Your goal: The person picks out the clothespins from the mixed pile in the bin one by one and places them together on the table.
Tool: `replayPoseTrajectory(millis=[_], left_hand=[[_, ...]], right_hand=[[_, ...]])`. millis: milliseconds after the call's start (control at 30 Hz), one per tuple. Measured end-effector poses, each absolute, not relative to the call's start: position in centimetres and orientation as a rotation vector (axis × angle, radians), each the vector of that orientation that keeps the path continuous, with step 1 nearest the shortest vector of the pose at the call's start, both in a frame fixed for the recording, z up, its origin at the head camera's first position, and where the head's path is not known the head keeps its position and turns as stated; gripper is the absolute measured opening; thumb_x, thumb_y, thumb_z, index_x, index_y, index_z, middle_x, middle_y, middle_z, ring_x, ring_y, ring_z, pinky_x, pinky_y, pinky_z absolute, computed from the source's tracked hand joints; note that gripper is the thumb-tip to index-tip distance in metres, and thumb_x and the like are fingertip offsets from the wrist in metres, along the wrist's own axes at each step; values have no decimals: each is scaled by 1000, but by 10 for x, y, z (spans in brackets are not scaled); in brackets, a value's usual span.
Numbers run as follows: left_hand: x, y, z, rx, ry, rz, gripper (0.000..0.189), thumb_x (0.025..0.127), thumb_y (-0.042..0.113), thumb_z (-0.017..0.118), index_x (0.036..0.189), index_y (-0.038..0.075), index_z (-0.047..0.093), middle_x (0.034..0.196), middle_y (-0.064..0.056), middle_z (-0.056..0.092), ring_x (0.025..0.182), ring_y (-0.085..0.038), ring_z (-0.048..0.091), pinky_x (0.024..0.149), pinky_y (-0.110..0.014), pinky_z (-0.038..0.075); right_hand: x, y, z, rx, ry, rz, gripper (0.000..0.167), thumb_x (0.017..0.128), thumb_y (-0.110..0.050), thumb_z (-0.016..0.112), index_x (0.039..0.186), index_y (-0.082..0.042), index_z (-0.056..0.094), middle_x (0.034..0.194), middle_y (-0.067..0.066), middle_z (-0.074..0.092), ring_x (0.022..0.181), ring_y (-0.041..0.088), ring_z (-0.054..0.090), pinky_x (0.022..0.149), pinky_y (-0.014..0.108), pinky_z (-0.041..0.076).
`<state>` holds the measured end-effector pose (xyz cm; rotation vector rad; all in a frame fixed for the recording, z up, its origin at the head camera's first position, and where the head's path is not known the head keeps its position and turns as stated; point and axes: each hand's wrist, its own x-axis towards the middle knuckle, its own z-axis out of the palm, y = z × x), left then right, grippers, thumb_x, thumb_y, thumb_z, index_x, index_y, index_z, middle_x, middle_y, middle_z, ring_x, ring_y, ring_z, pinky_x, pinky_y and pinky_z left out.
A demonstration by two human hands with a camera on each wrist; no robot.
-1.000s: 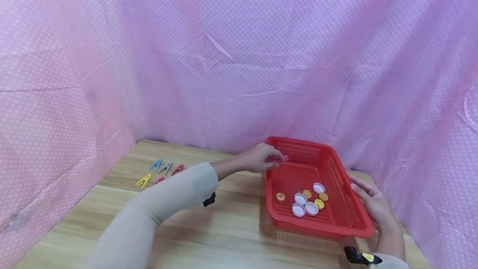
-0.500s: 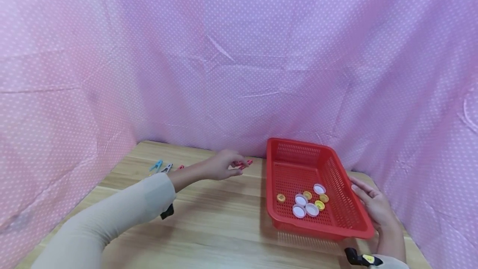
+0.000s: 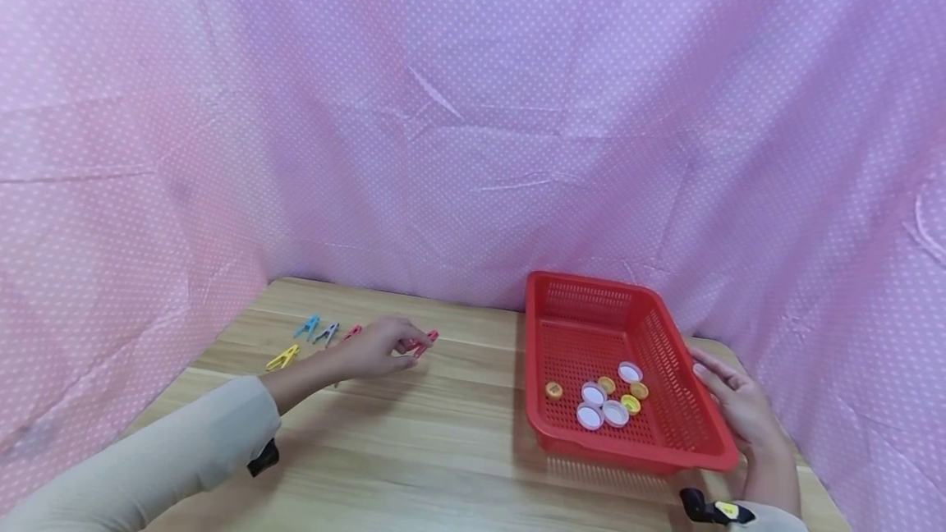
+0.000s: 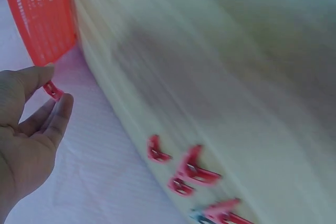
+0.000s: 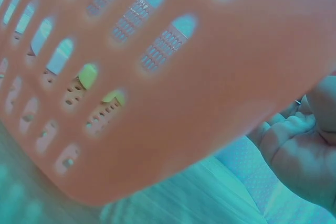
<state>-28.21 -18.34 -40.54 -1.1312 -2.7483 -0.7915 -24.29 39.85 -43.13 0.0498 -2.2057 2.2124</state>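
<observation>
Between thumb and fingertips my left hand [image 3: 378, 349] pinches a red clothespin [image 3: 424, 344], over the left half of the table. The left wrist view shows that same small clothespin [image 4: 52, 91] at the fingertips. A red perforated basket [image 3: 628, 451] stands at the right, and my right hand [image 3: 748, 413] grips its right rim, thumb on the upper edge. In it lie several white caps [image 3: 590, 416] and several yellow ones [image 3: 631, 405]. Left of my left hand lie a blue clothespin [image 3: 306, 327], a grey clothespin [image 3: 327, 335], a yellow clothespin [image 3: 283, 358] and a red one partly hidden by the hand.
The wooden table [image 3: 443, 450] ends at a pink dotted curtain [image 3: 473, 146] hanging behind and on both sides. Several red clothespins [image 4: 197, 169] lie close to the table's edge in the left wrist view. The basket wall [image 5: 199, 98] fills most of the right wrist view.
My left hand has moved left, out from over the basket, carrying the red clothespin toward the other clothespins. My right hand and the basket stay where they were.
</observation>
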Motion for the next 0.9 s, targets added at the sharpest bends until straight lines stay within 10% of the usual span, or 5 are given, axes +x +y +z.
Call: replayPoseTrajectory(millis=[433, 900], left_hand=[[-273, -236, -427, -939, -2830, -763, 19, 79, -3, 77, 93, 9, 75, 78, 8, 62, 64, -4, 50, 55, -22, 42], [-271, -239, -427, -793, -2981, -764, 21, 80, 3, 83, 99, 9, 74, 75, 5, 58, 63, -5, 47, 54, -22, 39]], right_hand=[[-244, 396, -430, 71, -2196, 2219, 34, 105, -20, 59, 137, -30, 67, 104, -10, 75, 89, 13, 74, 73, 33, 61], [-244, 398, -427, -6, -2237, 2191, 35, 105, -23, 61, 138, -32, 66, 102, -10, 75, 86, 14, 74, 71, 34, 61]])
